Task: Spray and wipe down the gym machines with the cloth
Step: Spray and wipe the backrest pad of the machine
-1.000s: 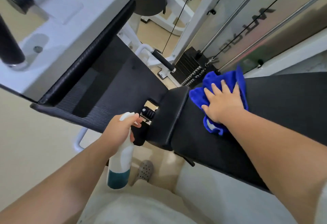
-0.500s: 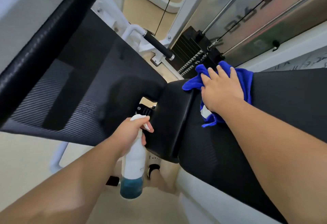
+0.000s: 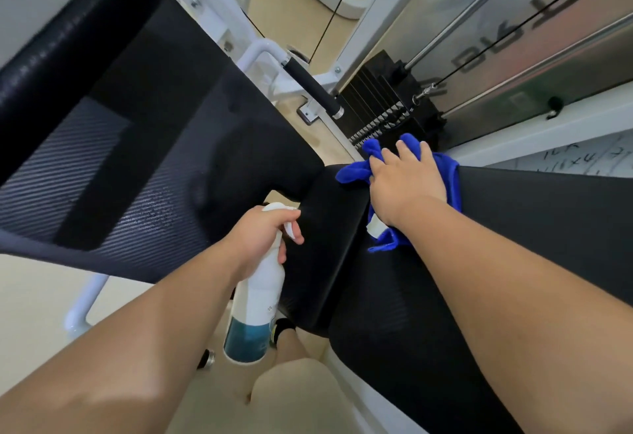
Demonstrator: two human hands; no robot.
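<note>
At the machine's upholstery, largest first: big ribbed black pad [image 3: 137, 166] fills the left, tilted away; long black pad [image 3: 531, 245] runs off right; small black pad [image 3: 325, 245] sits between the 2, butted against the long one. Weight stack [image 3: 383, 108] stands behind, past the far edge.

Spray bottle [image 3: 257, 307] hangs upright below pad level, nozzle up, blue liquid low in the bottom. Left hand [image 3: 260, 235] is clamped round its neck, 1 finger at the trigger. Likely parked off the work area so it's ready for the next squirt without blocking the wipe.

Right hand [image 3: 407, 183] lies flat, fingers spread and straight, pressing down. Flat palm gives wide contact for wiping, my read.

Blue cloth [image 3: 352, 175] is under that palm on the long pad's far edge, right at the seam, 1 bunched corner spilling onto the small pad. White tag pokes out near the wrist.

Versus 0.5 s ago: right hand and cloth have crept a little toward the seam and the small pad; cloth looks more bunched at its leading corner. Left hand's grip on the bottle unchanged, bottle same hanging pose. View has dipped closer, so the big pad fills more of the frame.
</note>
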